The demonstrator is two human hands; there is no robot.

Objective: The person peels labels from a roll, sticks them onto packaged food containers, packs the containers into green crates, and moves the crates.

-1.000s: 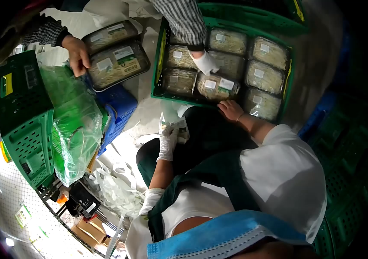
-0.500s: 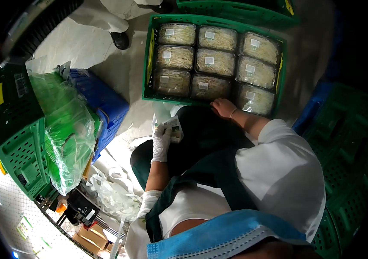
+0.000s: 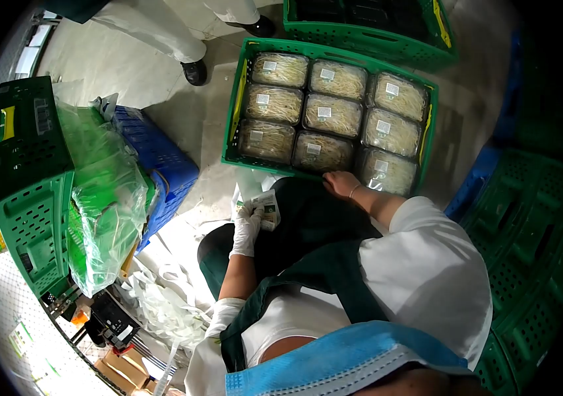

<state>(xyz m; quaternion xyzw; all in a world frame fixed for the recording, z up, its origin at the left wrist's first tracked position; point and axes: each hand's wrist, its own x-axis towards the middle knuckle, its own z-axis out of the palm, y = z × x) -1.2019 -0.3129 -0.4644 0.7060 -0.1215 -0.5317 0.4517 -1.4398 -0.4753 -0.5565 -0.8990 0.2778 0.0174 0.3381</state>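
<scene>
My left hand, in a white glove, is closed on a small stack of printed labels above my lap. A green crate stands in front of my knees with several clear-lidded trays of bean sprouts in rows, each with a white label on its lid. My bare right hand rests at the crate's near rim, fingers curled against it, beside the nearest right tray. Its fingertips are partly hidden.
Another green crate with black trays stands behind. At left are a green crate, a plastic bag of green material and a blue crate. White strips lie below. Stacked green crates stand right; another person's legs are at top left.
The view has tilted up slightly, so the crate sits lower and more of the other person's legs shows. Both hands keep nearly the same pose.
</scene>
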